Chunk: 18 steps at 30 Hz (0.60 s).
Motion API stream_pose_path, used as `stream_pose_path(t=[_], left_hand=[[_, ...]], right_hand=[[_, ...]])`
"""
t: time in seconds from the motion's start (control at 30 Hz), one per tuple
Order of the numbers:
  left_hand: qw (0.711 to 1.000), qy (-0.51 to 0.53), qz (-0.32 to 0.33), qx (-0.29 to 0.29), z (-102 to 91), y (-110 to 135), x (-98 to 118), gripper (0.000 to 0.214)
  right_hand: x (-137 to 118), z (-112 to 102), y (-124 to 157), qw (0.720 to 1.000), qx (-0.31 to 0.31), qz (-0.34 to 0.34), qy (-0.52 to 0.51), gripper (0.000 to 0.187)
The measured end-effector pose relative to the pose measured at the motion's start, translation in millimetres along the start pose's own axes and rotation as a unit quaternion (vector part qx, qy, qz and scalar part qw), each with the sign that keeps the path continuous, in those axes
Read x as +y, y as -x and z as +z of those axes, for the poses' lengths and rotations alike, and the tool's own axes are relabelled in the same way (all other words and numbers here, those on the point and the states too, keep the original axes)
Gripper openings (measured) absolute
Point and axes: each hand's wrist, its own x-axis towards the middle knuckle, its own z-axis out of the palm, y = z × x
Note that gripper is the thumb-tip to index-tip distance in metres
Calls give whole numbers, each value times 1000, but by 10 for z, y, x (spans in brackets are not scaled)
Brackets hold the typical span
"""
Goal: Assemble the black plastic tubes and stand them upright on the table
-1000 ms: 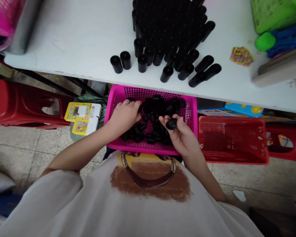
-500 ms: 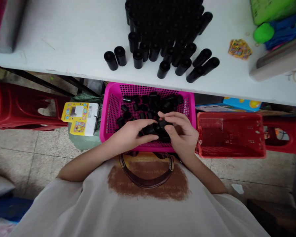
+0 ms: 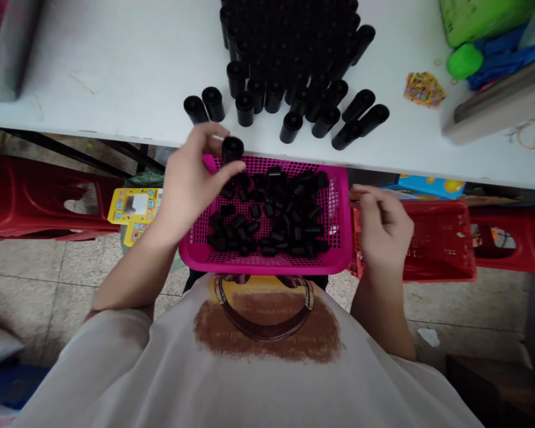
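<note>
My left hand [image 3: 191,178] is raised at the table's front edge, fingers pinched round a black plastic canister [image 3: 232,148]. Below it a pink mesh basket [image 3: 267,263] rests on my lap, holding several loose black pieces. My right hand [image 3: 383,229] hovers over the gap between the pink basket and a red basket [image 3: 441,238], fingers curled; whether anything is in them is hidden. On the white table [image 3: 116,65] stand several upright black canisters [image 3: 289,53], with two [image 3: 204,106] set apart at the left.
A few canisters [image 3: 359,119] lie on their sides at the group's right. A small printed packet [image 3: 423,88], green items [image 3: 468,35] and a grey box [image 3: 494,110] sit at the right. A yellow carton [image 3: 134,208] and red stools [image 3: 35,196] are on the floor.
The hands were together over the pink basket. Now the left hand has risen toward the table edge with a canister, and the right hand has moved right toward the red basket.
</note>
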Motion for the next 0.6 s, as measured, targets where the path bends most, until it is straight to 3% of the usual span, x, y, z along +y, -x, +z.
stream_pose_path(t=[0.03, 0.1, 0.23, 0.33, 0.4, 0.5, 0.6], left_hand=[[1000, -21, -8, 2, -13, -105, -26, 41], [999, -44, -24, -11, 9, -292, -64, 42], [998, -44, -28, -20, 168, -583, -115, 47], [997, -57, -43, -4, 247, -723, -131, 54], [997, -61, -51, 1, 227, -732, -97, 60], [996, -79, -21, 29, 110, -576, 58, 67], [993, -110, 26, 40, 25, -313, 273, 55]], right_hand=[[54, -1, -40, 997, -1, -34, 71, 39], [128, 59, -80, 977, -78, -54, 192, 37], [117, 338, -23, 903, -290, -33, 317, 74], [27, 539, 40, 869, -346, -15, 352, 92], [-31, 610, 62, 865, -354, -21, 356, 86], [-63, 627, 62, 867, -372, -24, 331, 55], [-10, 598, 26, 881, -368, -15, 296, 34]])
